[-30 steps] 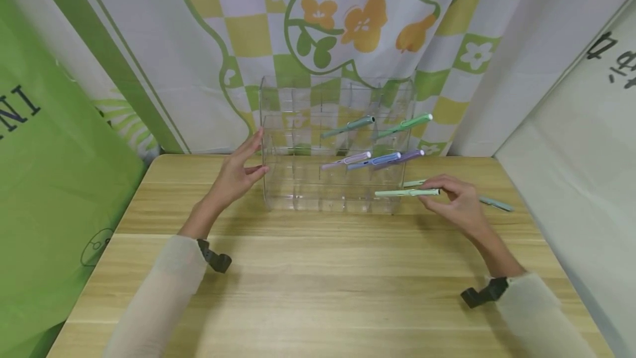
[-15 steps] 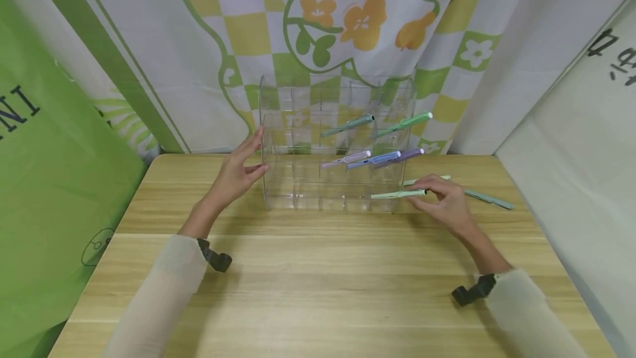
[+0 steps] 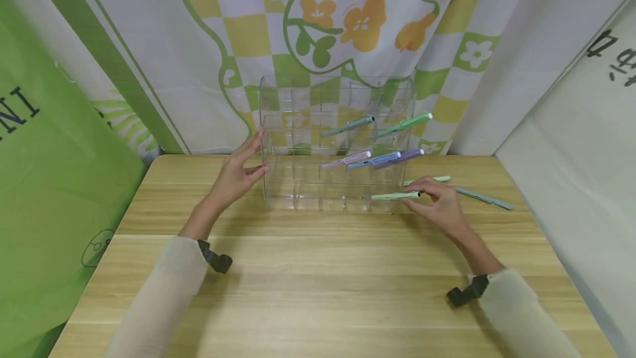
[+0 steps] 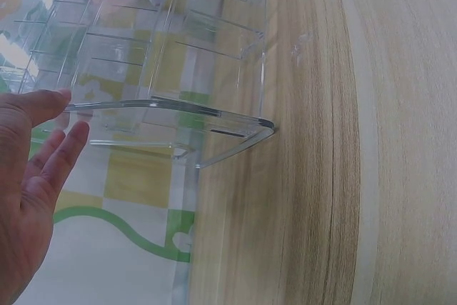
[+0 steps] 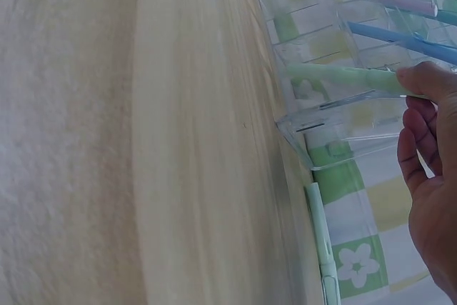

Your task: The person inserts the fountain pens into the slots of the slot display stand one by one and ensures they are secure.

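Note:
A clear acrylic pen rack [image 3: 333, 184] stands upright at the table's back edge. My left hand [image 3: 236, 173] holds its left side panel, thumb at the front edge and fingers along the outside. In the left wrist view the thumb [image 4: 46, 105] overlaps the panel's edge. My right hand [image 3: 439, 206] pinches a pale green pen [image 3: 390, 196] near its right end, at the rack's lowest row on the right. The pen's left part reaches into the rack. In the right wrist view thumb and index finger meet on this pen [image 5: 350, 75].
Higher rows hold a grey-green pen [image 3: 350, 125], a bright green pen [image 3: 407, 124], a lilac pen [image 3: 348, 159], a blue pen [image 3: 375, 159] and a purple pen [image 3: 409, 154]. Another pale green pen [image 3: 442, 179] and a teal pen [image 3: 484, 199] lie right of the rack. A patterned curtain [image 3: 248, 37] hangs behind.
My right hand has moved left, carrying the pale green pen further into the lowest row. More of the two pens lying on the table now shows. The left hand has stayed in place.

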`<state>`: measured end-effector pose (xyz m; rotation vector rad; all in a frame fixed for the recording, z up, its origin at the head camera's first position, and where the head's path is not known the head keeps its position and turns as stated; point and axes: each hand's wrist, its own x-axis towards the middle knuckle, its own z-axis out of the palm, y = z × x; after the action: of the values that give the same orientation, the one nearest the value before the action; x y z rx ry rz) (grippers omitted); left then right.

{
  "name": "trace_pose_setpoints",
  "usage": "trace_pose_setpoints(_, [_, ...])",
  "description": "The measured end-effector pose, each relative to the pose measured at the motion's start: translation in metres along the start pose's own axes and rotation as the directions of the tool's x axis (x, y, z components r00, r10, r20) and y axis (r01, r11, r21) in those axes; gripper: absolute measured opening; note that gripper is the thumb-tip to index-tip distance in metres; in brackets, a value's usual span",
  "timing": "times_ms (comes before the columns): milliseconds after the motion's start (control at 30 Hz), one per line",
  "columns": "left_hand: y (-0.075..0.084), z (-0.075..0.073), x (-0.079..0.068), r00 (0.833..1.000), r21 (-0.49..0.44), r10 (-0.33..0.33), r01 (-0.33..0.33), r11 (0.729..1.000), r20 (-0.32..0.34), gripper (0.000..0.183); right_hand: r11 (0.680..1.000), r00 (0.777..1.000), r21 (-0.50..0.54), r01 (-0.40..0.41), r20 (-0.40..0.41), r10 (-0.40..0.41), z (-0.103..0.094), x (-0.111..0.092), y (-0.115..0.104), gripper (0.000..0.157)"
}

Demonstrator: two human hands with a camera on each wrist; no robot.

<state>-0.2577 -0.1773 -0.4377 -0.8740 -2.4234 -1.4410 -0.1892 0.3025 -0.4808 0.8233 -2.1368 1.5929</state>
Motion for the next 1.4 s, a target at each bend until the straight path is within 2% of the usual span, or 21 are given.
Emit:
trace_pose_setpoints(100, [0.000, 0.000, 0.000, 1.000, -0.001, 0.002, -0.002, 1.000, 0.001, 0.086, 1.000, 1.000, 0.017, 0.010, -0.017, -0.010, 0.002, 0.000, 0.000, 0.033])
trace_pose_setpoints(367, [0.001, 0.001, 0.000, 1.000, -0.013, -0.003, 0.003, 1.000, 0.002, 0.085, 0.995, 1.000, -0.102, -0.019, 0.009, 0.020, 0.000, -0.004, 0.003, 0.036])
trace_pose_setpoints(533, [0.001, 0.001, 0.000, 1.000, -0.004, -0.009, 0.009, 1.000, 0.000, 0.088, 0.991, 0.999, -0.132, -0.034, 0.036, 0.039, -0.003, -0.005, 0.000, 0.038])
trace_pose_setpoints(733, [0.002, 0.001, 0.000, 1.000, -0.006, -0.011, 0.011, 1.000, 0.000, 0.087, 0.980, 0.998, -0.196, -0.018, 0.058, 0.030, -0.013, -0.008, -0.003, 0.044])
trace_pose_setpoints(867, [0.003, 0.001, 0.000, 1.000, -0.006, -0.010, 0.010, 1.000, 0.000, 0.087, 0.962, 0.998, -0.272, -0.026, 0.043, 0.039, -0.022, -0.013, 0.000, 0.044])
trace_pose_setpoints(1100, [0.002, 0.001, 0.000, 1.000, 0.001, 0.002, -0.002, 1.000, -0.006, 0.089, 0.920, 0.994, -0.381, -0.088, 0.020, 0.104, -0.042, -0.017, 0.003, 0.039])
trace_pose_setpoints(1400, [0.002, 0.000, 0.000, 1.000, 0.014, 0.013, -0.013, 1.000, -0.008, 0.087, 0.878, 0.999, -0.475, -0.055, -0.026, 0.048, -0.064, -0.016, 0.015, 0.039])
